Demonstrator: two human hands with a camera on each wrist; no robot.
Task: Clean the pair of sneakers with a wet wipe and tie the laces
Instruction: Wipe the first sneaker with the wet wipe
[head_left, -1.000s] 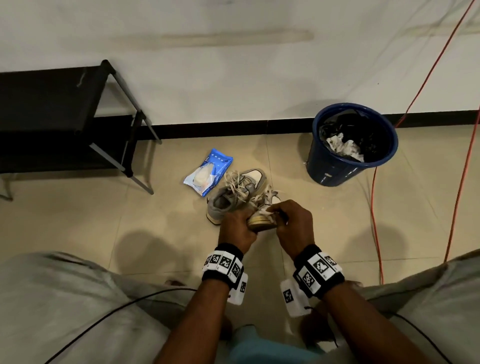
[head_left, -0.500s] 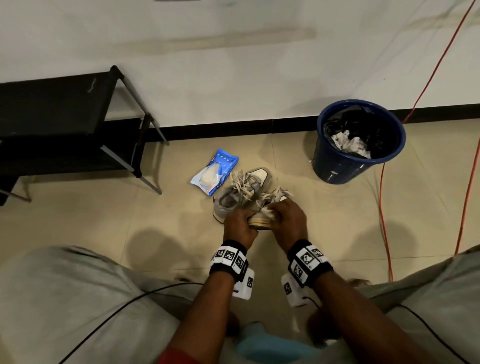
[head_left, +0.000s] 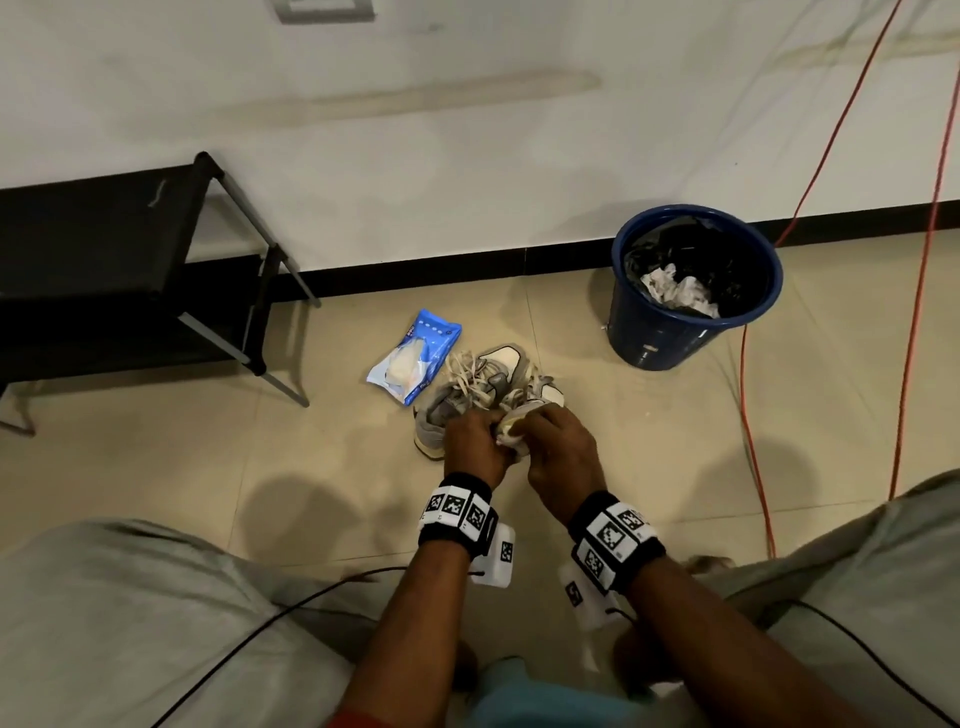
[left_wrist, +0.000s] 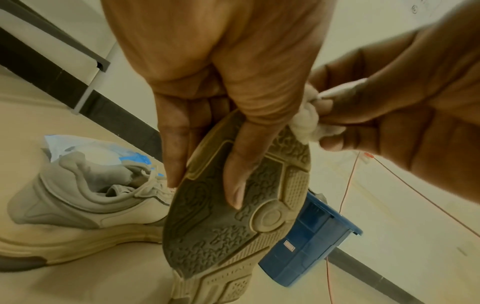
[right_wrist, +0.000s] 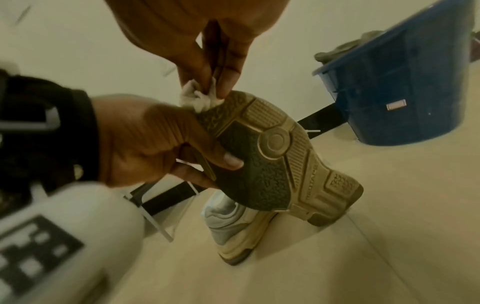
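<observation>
My left hand (head_left: 470, 441) grips one grey and cream sneaker (head_left: 545, 389), tipped up so its brown sole (left_wrist: 233, 236) faces me. The thumb lies across the sole and the fingers wrap its side. My right hand (head_left: 556, 441) pinches a crumpled white wet wipe (head_left: 506, 441) against the sole's toe edge; the right wrist view shows the wipe (right_wrist: 200, 98) between my fingertips (right_wrist: 226, 86). The other sneaker (head_left: 457, 400) stands on the floor just behind, with its laces loose.
A blue pack of wipes (head_left: 413, 356) lies on the tiles left of the sneakers. A blue bin (head_left: 696, 338) with used wipes stands at the right by the wall. A black rack (head_left: 104, 270) is at the left, and orange cables (head_left: 748, 415) run down the right.
Both hands keep their hold on the sneaker and the wipe. The right hand has shifted the wipe a little along the sole's edge, and my head has moved.
</observation>
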